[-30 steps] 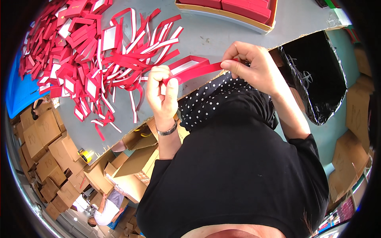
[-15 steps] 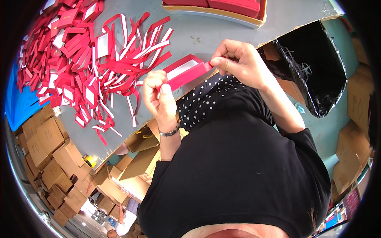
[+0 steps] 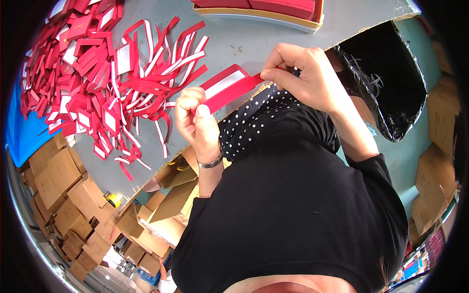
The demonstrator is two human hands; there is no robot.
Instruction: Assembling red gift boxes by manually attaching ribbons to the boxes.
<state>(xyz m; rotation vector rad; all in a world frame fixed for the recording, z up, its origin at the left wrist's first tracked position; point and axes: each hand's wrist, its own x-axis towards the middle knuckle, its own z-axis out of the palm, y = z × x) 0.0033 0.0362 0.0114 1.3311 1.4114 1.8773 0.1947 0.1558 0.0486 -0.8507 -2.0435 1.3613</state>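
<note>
- Working over a grey surface [image 3: 244, 46], with brown cardboard boxes [image 3: 58, 180] stacked past its left side.
- Gripping the left end of a long, shallow red box [image 3: 222, 101] with the left fingers [image 3: 188, 102], curled in, thumb pressed on the near side.
- Pinching a red strip [image 3: 254, 82] at its right end with the right fingers [image 3: 283, 52], thumb against forefinger; hard to tell where strip and box wall part.
- Holding the box at a slant near the front edge of the surface, white inside showing; cannot tell whether lifted clear or resting.
- Wearing a metal wristband [image 3: 210, 162] on the left wrist and a black top [image 3: 293, 219], with a white-dotted dark cloth [image 3: 244, 129] below the box.
- To the left of the box, with loose red and white ribbons [image 3: 166, 75] tangled on the surface, ends fanned out.
- Farther left, next to a big heap of small red boxes [image 3: 78, 29], reaching over toward a blue crate [image 3: 29, 141].
- Beyond the box, toward the top, with an open carton [image 3: 273, 20] of larger red boxes.
- Off to the right, beside a container lined in black plastic [image 3: 403, 83].
- Down at the lower left, past a yellow object [image 3: 113, 199] at the surface's edge and open cardboard cartons [image 3: 171, 210], with another person's arm [image 3: 163, 269] partly in view.
</note>
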